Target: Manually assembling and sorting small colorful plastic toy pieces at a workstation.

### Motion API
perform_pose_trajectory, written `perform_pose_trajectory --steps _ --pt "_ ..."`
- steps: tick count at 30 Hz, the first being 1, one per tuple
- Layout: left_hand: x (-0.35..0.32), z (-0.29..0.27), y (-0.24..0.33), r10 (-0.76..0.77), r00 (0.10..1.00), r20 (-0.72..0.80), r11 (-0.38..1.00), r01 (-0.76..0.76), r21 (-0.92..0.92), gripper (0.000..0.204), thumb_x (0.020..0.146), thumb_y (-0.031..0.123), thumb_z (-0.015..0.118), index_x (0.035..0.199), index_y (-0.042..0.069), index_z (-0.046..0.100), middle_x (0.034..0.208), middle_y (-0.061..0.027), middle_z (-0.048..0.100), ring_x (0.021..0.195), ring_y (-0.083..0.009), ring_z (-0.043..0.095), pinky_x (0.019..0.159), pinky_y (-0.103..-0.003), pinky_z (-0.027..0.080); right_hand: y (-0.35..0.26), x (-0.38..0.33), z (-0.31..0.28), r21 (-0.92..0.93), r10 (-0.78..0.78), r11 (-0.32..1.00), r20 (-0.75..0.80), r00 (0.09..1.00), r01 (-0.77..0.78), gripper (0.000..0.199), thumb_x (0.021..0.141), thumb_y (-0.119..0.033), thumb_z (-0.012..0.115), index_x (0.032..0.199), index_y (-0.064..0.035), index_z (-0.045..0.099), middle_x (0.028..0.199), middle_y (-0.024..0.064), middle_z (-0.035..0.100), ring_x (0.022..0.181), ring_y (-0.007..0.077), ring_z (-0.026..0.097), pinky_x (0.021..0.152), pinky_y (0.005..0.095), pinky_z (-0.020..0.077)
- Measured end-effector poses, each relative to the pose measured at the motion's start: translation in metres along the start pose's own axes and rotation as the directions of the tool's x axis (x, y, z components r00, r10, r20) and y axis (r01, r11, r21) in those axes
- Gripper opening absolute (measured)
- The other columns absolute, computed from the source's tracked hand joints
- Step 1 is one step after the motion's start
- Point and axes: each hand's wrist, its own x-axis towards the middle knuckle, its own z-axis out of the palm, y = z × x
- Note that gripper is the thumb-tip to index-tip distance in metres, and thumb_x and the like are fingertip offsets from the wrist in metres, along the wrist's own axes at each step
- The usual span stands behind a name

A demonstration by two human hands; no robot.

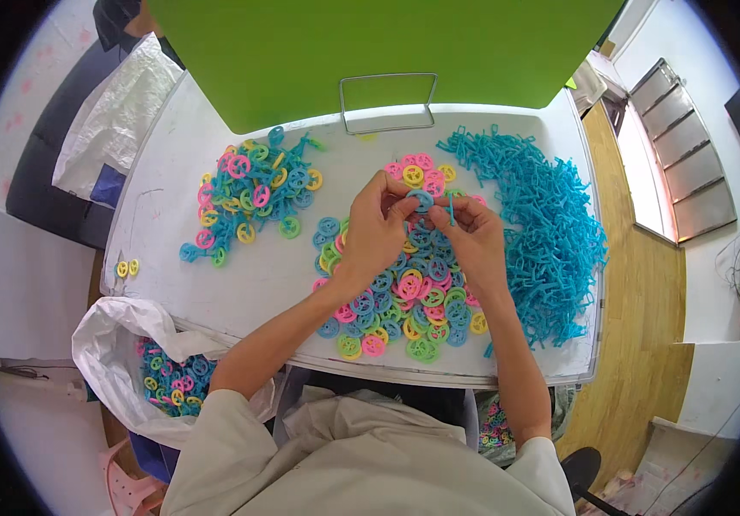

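Over the middle of the white table, my two hands meet. My left hand (373,230) pinches a small blue plastic wheel (420,201) between thumb and fingers. A thin blue plastic stick (451,210) stands up from the pinched fingers of my right hand (478,244), close beside the wheel. Beneath both hands spreads a heap of small spoked wheels (409,292) in blue, pink, yellow and green. To the right lies a large pile of blue plastic sticks (550,249). At the left is a mound of wheels mixed with blue sticks (245,193); how they join is too small to tell.
A green panel (370,52) rises behind the white table (159,284), with a bent wire frame (387,129) before it. Two yellow pieces (128,268) lie by the left edge. A white sack (103,344) of colourful pieces hangs front left; another bag (497,430) sits below, front right.
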Motion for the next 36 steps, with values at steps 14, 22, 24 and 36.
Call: perform_pose_trajectory --steps 14,22,24,36 --pt "0.006 -0.008 0.010 -0.142 0.987 0.072 0.987 0.146 -0.061 0.006 0.092 0.001 0.053 0.098 -0.001 0.052 0.089 -0.0067 0.060 0.083 -0.0140 0.062 0.076 -0.028 0.056 -0.006 -0.003 0.005 -0.053 -0.029 0.998 -0.018 0.999 0.028 0.019 0.085 -0.003 0.066 0.103 0.0020 0.064 0.087 0.0053 0.067 0.078 0.0088 0.063 0.069 0.0206 0.0497" --pt "0.002 -0.002 0.016 -0.018 0.999 0.047 0.993 0.024 -0.118 0.017 0.091 0.002 0.056 0.106 -0.004 0.061 0.099 -0.0104 0.065 0.087 -0.0150 0.065 0.076 -0.028 0.057 -0.009 -0.003 0.005 -0.210 -0.143 0.971 -0.118 0.983 0.116 0.016 0.084 -0.003 0.068 0.099 0.0027 0.066 0.082 0.0069 0.069 0.073 0.0072 0.062 0.063 0.0182 0.0485" --pt "0.000 0.000 0.015 -0.018 0.999 0.034 0.995 0.021 -0.097 0.018 0.091 0.002 0.056 0.107 -0.004 0.061 0.097 -0.0104 0.065 0.087 -0.0146 0.065 0.075 -0.028 0.057 -0.008 -0.003 0.005 -0.179 -0.133 0.978 -0.126 0.983 0.109 0.016 0.084 -0.004 0.068 0.098 0.0028 0.067 0.080 0.0073 0.069 0.073 0.0071 0.062 0.062 0.0180 0.0480" --pt "-0.007 0.005 0.016 0.027 0.999 -0.040 0.995 -0.023 0.100 0.016 0.090 0.002 0.058 0.103 -0.006 0.063 0.090 -0.0102 0.067 0.082 -0.0129 0.065 0.072 -0.026 0.057 -0.011 -0.007 0.008 -0.297 -0.142 0.951 -0.169 0.975 0.087 0.012 0.082 -0.006 0.071 0.090 0.0023 0.069 0.078 0.0039 0.069 0.069 0.0056 0.061 0.059 0.0185 0.0464"
